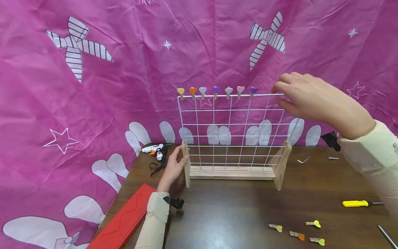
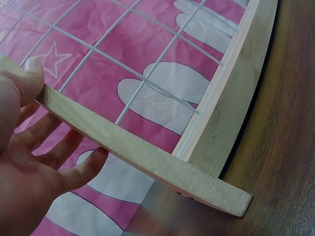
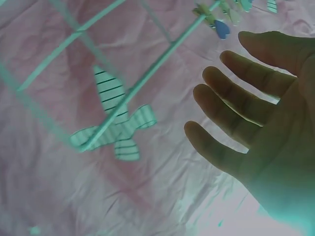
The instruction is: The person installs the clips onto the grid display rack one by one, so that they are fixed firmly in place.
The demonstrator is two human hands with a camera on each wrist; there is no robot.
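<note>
A white wire grid (image 1: 236,124) stands upright in a wooden stand (image 1: 231,173). Along its top wire sits a row of small heart clothespins (image 1: 216,90) in yellow, orange, white, purple and pink. My left hand (image 1: 174,167) holds the stand's left side post (image 2: 142,152), with the thumb near its top and the fingers along the other side. At the grid's upper right corner, my right hand (image 1: 303,93) is raised with nothing in it. The right wrist view shows its fingers (image 3: 236,98) spread and apart from the top wire, near a purple heart clothespin (image 3: 222,29).
Several loose heart clothespins (image 1: 296,236) lie at the table's front right. Farther right are a yellow screwdriver (image 1: 356,203), a metal rod (image 1: 387,236), a hex key (image 1: 304,160) and a bolt (image 1: 333,158). A red box (image 1: 124,218) and a glue gun (image 1: 153,148) are at left.
</note>
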